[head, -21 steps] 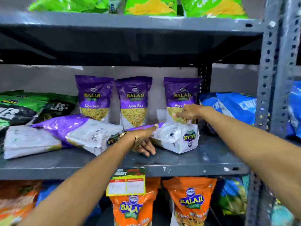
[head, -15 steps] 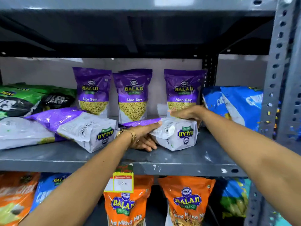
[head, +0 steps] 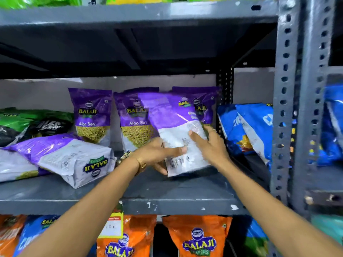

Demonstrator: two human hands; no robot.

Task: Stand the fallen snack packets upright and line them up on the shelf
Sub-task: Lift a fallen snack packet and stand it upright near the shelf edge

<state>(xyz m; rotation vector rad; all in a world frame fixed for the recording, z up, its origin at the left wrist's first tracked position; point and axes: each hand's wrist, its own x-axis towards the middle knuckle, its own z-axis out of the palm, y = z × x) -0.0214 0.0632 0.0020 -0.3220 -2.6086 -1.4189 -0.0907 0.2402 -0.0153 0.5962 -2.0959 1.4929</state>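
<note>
I held one purple snack packet (head: 174, 134) between both hands, its white back facing me: my left hand (head: 157, 154) gripped its lower left edge with the thumb across the back, and my right hand (head: 209, 145) clasped its right side. It stood almost upright, tilted a little to the left, with its base at the grey shelf (head: 167, 193), in front of the row of upright purple packets (head: 91, 115). To the left, another purple packet (head: 68, 156) lay flat on the shelf.
</note>
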